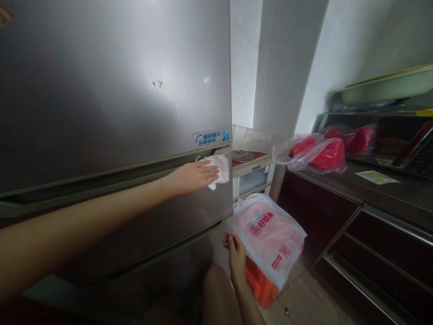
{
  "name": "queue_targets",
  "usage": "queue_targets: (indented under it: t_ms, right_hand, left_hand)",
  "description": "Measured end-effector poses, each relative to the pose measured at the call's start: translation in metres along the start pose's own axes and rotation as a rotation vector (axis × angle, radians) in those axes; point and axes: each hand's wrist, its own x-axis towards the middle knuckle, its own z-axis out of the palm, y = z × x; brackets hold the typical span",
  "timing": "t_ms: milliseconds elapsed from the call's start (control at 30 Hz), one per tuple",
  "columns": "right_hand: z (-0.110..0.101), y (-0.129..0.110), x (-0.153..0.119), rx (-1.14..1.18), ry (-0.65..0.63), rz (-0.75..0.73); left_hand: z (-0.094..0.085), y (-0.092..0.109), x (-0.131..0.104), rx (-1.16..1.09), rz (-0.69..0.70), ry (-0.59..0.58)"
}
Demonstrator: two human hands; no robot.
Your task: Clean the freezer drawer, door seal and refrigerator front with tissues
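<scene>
My left hand (196,177) reaches across the front of a grey refrigerator (135,90). Its fingers lie over a folded white cloth (220,171), holding it against the right end of the middle drawer, just below the handle groove. Lower down, my right hand (235,249) is raised beside the refrigerator's lower edge, fingers loosely bent and apart with nothing in them. Just right of that hand, a white plastic bag (270,230) with red print lies over an orange crate (260,282). A blue and white sticker (211,138) is on the upper door.
Red items in clear plastic bags (328,153) rest on the dark counter (358,178) at right, near a flat printed card (377,177). Above sits a pale green basin (389,88). A white cabinet (253,178) stands behind the bag. My knee (216,289) is close to the refrigerator.
</scene>
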Motion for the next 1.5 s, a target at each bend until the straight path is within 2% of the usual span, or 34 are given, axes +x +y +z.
queue_targets:
  t_ms: [100,167,267,433,533,633,767,867,1000,1167,1233,1300,1367,1433,1500]
  right_hand:
    - [0.003,0.001,-0.002,-0.001,-0.008,0.0]
    - [0.005,0.003,-0.004,-0.001,-0.01,-0.002]
    - [0.003,0.005,-0.005,-0.002,-0.002,0.002]
    - [-0.008,0.008,-0.004,-0.012,0.002,0.018]
    - [-0.012,0.01,-0.004,-0.023,0.012,0.014]
    - [-0.011,0.01,-0.004,-0.027,0.003,0.026]
    - [-0.006,0.008,-0.004,-0.024,-0.019,0.024]
    - [-0.001,0.007,-0.005,-0.017,-0.012,0.014]
    - [0.004,0.009,-0.005,-0.004,-0.005,0.011]
    - [0.005,0.009,-0.008,-0.018,-0.021,0.003]
    - [0.006,0.008,-0.009,-0.008,-0.022,0.005]
    - [0.007,0.008,-0.011,0.0,-0.022,0.006]
    - [0.007,0.008,-0.012,0.004,-0.021,0.009]
    - [0.007,0.009,-0.012,0.004,-0.02,0.014]
    - [0.004,0.01,-0.011,0.0,-0.017,0.014]
  left_hand:
    - [0.016,0.023,-0.006,0.036,-0.124,0.111]
    - [0.038,0.047,-0.008,0.056,-0.173,0.142]
    - [0.08,0.087,-0.013,0.035,-0.215,0.139]
    - [0.147,0.143,-0.042,-0.075,-0.132,0.096]
    - [0.164,0.156,-0.063,-0.117,-0.089,0.076]
    - [0.157,0.149,-0.071,-0.134,-0.038,0.036]
    - [0.133,0.119,-0.068,-0.152,0.136,-0.031]
    - [0.112,0.098,-0.065,-0.169,0.214,-0.03]
    - [0.075,0.071,-0.058,-0.102,0.15,-0.01]
    - [0.014,0.028,-0.041,0.055,0.033,0.091]
    - [-0.001,0.019,-0.035,0.118,-0.034,0.134]
    - [-0.003,0.02,-0.03,0.175,-0.106,0.175]
    - [0.008,0.032,-0.028,0.196,-0.18,0.211]
    - [0.03,0.053,-0.026,0.174,-0.236,0.227]
    - [0.06,0.078,-0.027,0.115,-0.234,0.223]
